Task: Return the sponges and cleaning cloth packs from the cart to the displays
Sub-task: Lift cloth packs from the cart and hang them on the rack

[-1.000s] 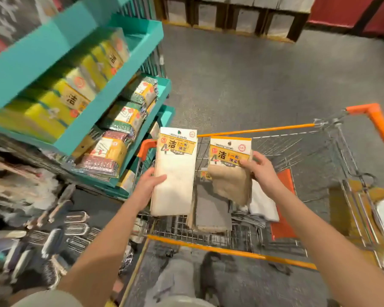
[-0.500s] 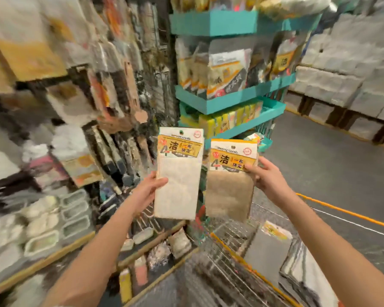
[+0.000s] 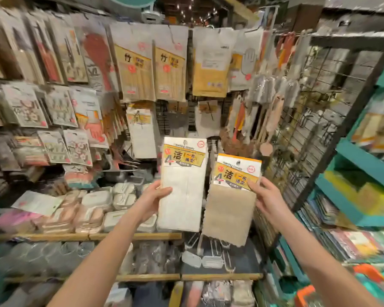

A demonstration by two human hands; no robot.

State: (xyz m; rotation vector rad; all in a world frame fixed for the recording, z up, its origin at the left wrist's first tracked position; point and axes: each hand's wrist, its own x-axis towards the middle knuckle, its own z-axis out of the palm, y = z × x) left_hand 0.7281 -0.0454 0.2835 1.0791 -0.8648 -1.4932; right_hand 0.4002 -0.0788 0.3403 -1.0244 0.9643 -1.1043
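My left hand (image 3: 152,199) grips a white cleaning cloth pack (image 3: 184,196) by its left edge, thumb across the front. My right hand (image 3: 267,201) pinches a beige cleaning cloth pack (image 3: 230,216) at the right side of its yellow header card. Both packs are upright, side by side, held in front of a hanging display. A matching white cloth pack (image 3: 141,134) hangs on the wire grid just above and left of the one in my left hand. The cart is out of view except an orange bit (image 3: 367,273) at the lower right.
The wire grid wall (image 3: 308,120) carries hanging packs of chopsticks, gloves and brushes. Wooden shelves (image 3: 133,236) below hold lunch boxes and small goods. A teal shelf unit (image 3: 361,165) with yellow sponges stands at the right.
My view has swung left from the cart and teal shelves to the hanging display. Both hands have kept their packs and raised them towards the grid.
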